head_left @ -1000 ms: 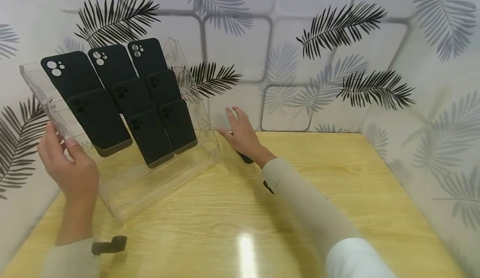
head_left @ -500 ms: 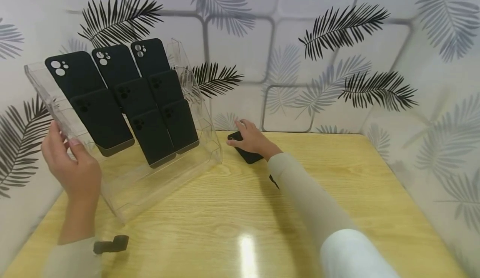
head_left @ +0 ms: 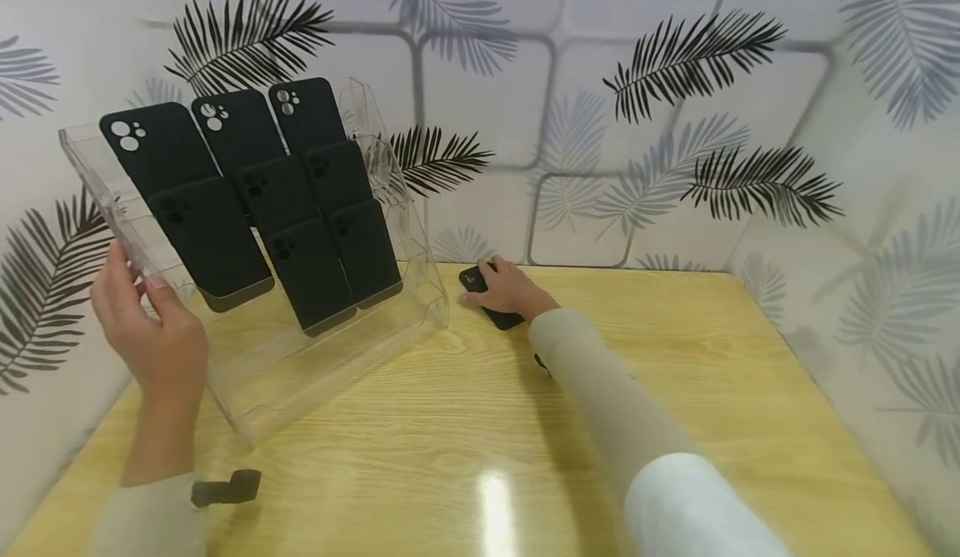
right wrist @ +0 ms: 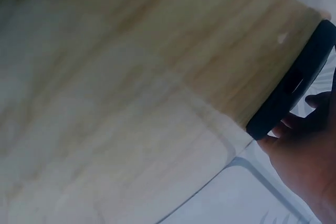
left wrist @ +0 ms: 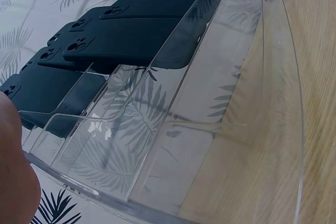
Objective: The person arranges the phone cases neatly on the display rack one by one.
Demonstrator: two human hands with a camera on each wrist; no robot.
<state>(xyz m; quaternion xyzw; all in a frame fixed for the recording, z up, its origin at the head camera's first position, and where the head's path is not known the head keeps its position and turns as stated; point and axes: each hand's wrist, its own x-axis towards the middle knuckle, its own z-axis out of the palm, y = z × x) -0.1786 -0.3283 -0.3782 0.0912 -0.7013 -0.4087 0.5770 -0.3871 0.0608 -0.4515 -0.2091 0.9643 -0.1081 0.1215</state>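
Observation:
On the table at left stands a clear acrylic display rack, tiered and leaning back. Several black phone cases stand on its tiers in overlapping rows, camera cutouts at the top. My left hand grips the rack's left side edge; in the left wrist view only part of that hand shows. Right of the rack, near the wall, another black phone case is in my right hand, thumb and fingers at its opposite sides. The right wrist view shows this case edge-on in the fingers.
The wood-grain table reaches back to a wall with a leaf pattern. The rack's lowest clear tier lies close to the tabletop. A black strap piece sits at the left sleeve.
My right hand has come down from beside the rack onto the loose phone case and taken hold of it. The left hand keeps its grip on the rack; the whole view shifts slightly.

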